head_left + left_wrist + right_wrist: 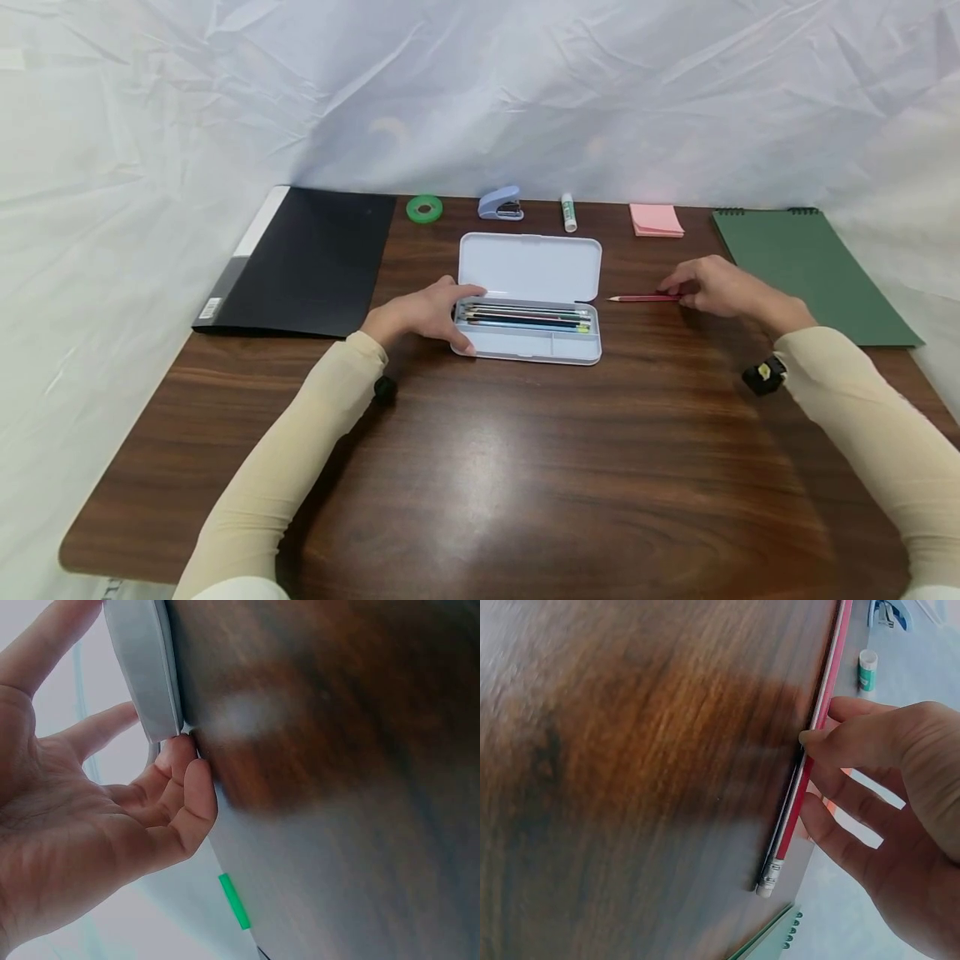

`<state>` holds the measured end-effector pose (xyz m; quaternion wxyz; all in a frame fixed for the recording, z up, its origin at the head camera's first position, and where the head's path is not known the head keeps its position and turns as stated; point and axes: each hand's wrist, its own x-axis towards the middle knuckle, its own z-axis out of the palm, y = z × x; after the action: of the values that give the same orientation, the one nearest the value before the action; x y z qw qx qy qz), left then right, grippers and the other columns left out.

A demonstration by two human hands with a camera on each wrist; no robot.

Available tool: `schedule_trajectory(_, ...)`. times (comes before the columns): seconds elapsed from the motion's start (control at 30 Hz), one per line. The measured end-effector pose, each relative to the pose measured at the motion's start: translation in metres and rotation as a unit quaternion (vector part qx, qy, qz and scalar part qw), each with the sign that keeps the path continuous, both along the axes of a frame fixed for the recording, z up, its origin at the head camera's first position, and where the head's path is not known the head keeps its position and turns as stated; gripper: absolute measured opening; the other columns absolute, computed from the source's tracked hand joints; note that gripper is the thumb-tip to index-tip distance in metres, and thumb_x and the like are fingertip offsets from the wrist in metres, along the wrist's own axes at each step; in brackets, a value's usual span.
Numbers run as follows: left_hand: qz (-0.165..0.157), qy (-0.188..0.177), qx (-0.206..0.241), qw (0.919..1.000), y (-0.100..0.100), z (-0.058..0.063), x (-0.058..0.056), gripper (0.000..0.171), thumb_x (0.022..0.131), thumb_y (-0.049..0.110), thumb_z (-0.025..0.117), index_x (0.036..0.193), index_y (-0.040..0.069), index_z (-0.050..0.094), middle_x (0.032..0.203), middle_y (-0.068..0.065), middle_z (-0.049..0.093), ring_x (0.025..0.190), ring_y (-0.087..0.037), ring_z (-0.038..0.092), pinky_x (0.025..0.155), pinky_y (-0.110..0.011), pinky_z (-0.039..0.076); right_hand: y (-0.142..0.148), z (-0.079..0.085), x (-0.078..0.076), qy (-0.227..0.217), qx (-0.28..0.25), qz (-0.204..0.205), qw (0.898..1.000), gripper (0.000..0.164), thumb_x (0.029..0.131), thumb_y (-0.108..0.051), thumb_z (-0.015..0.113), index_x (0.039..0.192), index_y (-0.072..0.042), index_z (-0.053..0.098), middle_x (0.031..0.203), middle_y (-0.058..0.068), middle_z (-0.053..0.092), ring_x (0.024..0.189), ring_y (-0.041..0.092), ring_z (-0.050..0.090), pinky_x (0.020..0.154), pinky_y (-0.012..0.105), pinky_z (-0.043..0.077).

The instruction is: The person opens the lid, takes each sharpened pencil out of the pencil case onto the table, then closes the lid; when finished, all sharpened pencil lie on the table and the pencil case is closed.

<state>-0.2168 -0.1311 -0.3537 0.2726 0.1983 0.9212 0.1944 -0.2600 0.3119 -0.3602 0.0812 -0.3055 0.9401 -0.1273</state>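
A white pencil case [513, 343] lies with its lid [529, 267] raised back at the middle of the table. Several pencils [525, 317] lie side by side in its long rear compartment. My left hand [431, 312] holds the case's left end, thumb at the front edge and index finger by the hinge side. In the left wrist view, the other fingers curl against the case's end. To the right of the case, my right hand [716, 286] pinches a red pencil [795, 802] near its eraser end, close over the tabletop. Its sharpened tip points left toward the case.
Along the back stand or lie a green tape roll [424, 209], a light blue stapler [502, 204], a glue stick [568, 213] and pink sticky notes [656, 220]. A black folder [315, 258] lies at left, a green spiral notebook [817, 275] at right.
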Motion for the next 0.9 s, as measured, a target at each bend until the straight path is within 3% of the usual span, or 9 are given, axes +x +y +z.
schedule_trajectory(0.9,-0.005,0.000,-0.002,1.0000,-0.0004,0.0003,-0.0003,0.098,0.079,0.037,0.085,0.158,0.022,0.029,0.131,-0.018,0.039,0.116,-0.028,0.043,0.097,-0.042,0.040,-0.0025,0.0025,0.0013,-0.026,0.002,-0.026,0.999,0.034,0.083,0.014,0.062,0.112,0.000,0.073,0.104,0.014,0.070,0.084,0.022,0.063,0.069,0.037,0.051)
